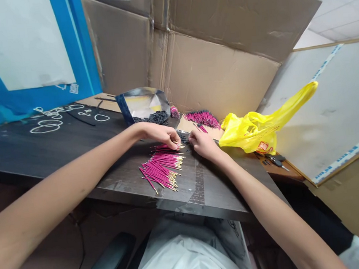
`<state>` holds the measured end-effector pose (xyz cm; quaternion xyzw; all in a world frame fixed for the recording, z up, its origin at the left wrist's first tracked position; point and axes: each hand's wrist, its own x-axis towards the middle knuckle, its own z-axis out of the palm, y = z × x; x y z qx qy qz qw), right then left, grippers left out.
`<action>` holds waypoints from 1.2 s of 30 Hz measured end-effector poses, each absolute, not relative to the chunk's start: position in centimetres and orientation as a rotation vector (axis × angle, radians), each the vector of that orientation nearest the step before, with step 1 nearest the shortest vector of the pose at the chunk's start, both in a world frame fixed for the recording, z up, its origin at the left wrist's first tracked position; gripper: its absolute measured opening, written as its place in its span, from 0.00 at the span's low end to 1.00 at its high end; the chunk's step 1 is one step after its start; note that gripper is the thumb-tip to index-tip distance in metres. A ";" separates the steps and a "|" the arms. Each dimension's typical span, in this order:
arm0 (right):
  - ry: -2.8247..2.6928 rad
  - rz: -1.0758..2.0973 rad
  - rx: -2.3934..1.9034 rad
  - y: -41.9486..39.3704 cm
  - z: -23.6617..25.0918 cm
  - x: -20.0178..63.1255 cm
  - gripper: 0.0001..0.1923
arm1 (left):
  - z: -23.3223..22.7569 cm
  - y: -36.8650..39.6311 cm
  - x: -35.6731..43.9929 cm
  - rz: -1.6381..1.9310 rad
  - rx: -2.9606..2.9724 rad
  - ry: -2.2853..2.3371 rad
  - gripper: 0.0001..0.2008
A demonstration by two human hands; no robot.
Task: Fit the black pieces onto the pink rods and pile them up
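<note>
We sit at a dark tabletop (73, 149) walled on the far side by flattened cardboard sheets (218, 71), which seem to serve as a screen keeping loose parts from rolling off the back. Beyond the right fingers lies one yellow plastic bag (255, 129), slumped and open toward them; past the left fingers stands one shiny open pouch (145, 104) with a heap of small black pieces (155, 118) at its mouth. Farther beyond both sets of fingers lies a second, tangled pile of magenta sticks (202, 118). Just under and nearer than the left fingers lies the main fan of magenta sticks (162, 168), too many to count, metal tips aligned rightward, presumably for easy picking. The left hand (162, 135) curls down, fingertips pressing the top of that fan. The right hand (202, 144) is curled tight; what it pinches we cannot tell. Two hands, two stick piles.
</note>
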<state>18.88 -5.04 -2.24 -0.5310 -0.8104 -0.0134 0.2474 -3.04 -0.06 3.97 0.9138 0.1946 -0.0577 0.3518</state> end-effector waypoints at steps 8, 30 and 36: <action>-2.270 -0.024 -1.315 -5.5 -2.4 17.9 0.08 | 3.5 0.2 -2.9 -0.069 2.384 0.571 0.11; -2.074 -0.028 -1.318 -5.3 -2.9 17.9 0.10 | 1.2 1.7 -2.3 0.172 2.280 0.669 0.15; -2.051 0.024 -1.345 -5.1 -2.9 18.2 0.06 | 0.5 2.3 -2.3 0.242 2.343 0.674 0.17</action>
